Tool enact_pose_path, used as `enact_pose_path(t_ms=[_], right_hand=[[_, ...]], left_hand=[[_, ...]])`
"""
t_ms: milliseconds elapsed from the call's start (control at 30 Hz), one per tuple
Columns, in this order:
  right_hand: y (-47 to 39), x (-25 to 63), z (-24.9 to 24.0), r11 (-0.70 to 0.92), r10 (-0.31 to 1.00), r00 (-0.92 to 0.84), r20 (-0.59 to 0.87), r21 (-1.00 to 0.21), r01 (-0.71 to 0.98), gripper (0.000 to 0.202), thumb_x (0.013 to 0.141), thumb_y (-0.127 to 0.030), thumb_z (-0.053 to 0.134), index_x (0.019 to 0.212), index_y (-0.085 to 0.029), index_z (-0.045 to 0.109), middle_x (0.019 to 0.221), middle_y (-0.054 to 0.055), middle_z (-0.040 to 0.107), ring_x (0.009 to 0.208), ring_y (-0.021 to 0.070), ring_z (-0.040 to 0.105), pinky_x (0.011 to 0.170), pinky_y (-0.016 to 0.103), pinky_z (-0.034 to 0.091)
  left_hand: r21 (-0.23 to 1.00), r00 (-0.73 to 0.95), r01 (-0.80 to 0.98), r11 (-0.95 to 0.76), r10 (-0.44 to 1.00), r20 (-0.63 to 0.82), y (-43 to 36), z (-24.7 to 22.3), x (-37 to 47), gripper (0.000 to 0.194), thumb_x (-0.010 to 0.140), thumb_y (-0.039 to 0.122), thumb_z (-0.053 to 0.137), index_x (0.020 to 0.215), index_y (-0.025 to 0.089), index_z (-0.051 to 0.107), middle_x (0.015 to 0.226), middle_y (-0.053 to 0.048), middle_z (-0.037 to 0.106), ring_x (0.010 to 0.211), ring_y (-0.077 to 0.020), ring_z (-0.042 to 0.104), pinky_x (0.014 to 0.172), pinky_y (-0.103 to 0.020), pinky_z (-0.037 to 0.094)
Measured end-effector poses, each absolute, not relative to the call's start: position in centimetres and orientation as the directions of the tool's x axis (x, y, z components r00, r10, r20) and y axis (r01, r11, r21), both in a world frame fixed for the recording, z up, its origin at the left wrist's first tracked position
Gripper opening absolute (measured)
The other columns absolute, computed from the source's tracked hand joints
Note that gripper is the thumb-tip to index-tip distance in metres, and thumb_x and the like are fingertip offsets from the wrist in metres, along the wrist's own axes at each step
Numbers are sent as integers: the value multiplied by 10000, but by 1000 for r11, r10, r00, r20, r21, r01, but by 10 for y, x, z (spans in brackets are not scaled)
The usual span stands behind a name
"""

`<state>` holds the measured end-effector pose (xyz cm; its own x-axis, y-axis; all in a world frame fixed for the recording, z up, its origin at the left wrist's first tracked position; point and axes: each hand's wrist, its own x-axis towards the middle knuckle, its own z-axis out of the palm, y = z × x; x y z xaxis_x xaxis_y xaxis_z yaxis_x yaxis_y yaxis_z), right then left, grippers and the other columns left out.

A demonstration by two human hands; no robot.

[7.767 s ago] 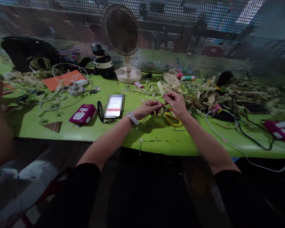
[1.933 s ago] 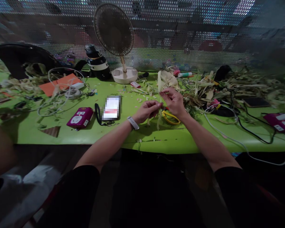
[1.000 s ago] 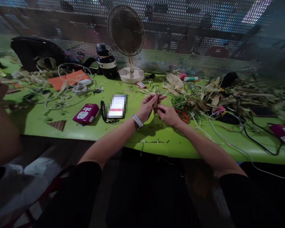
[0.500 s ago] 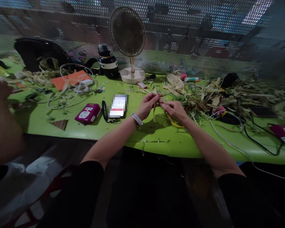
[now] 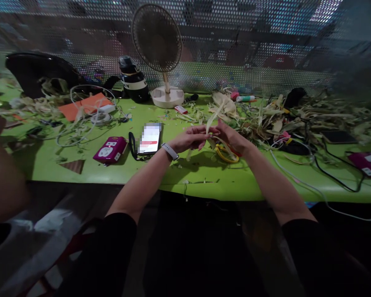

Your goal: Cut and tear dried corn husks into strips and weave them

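My left hand (image 5: 193,138), with a pale watch band at its wrist, pinches a thin, pale husk strip (image 5: 214,119) that sticks up above the fingers. My right hand (image 5: 231,137) meets it from the right, its bent fingers closed at the strip's lower part; the exact grip is partly hidden. Beneath the right hand, a yellow loop-shaped thing (image 5: 225,158), perhaps a scissors handle, lies on the green table (image 5: 173,175). Just beyond the hands spreads a heap of dry husks and leaves (image 5: 266,119).
Left of my hands are a phone (image 5: 151,138) and a purple power socket block (image 5: 110,150). Behind stand a fan (image 5: 167,97) and a dark bottle (image 5: 136,84). Cables (image 5: 309,187) cross the right side. Another person's arm (image 5: 4,165) is at far left.
The view has shifted slightly. My hands have turned and drawn closer, and the pale strip, which hung down before, now points upward. More of the yellow loop shows.
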<state>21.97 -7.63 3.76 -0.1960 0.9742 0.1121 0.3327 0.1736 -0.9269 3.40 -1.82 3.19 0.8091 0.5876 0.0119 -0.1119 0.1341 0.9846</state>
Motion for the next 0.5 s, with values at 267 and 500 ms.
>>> enact_pose_path(t_ms=[267,500], right_hand=[[-73,231,43,33,951,-309,-13,-989,144,391,608,-472,844,799,-165,695,742,6,666,672,117,586,663,263,488],[-66,227,38,106,989,-115,87,-980,168,386,618,-490,821,726,-158,657,654,-5,640,587,89,516,593,247,438]], left_hand=[[947,776,-34,320,605,-177,-4,41,32,501,845,613,548,1020,169,702,612,-62,691,417,-118,588,369,-198,333],[975,727,-25,221,674,-134,-7,35,35,261,742,365,776,749,141,644,512,-21,642,341,-49,509,313,-134,232]])
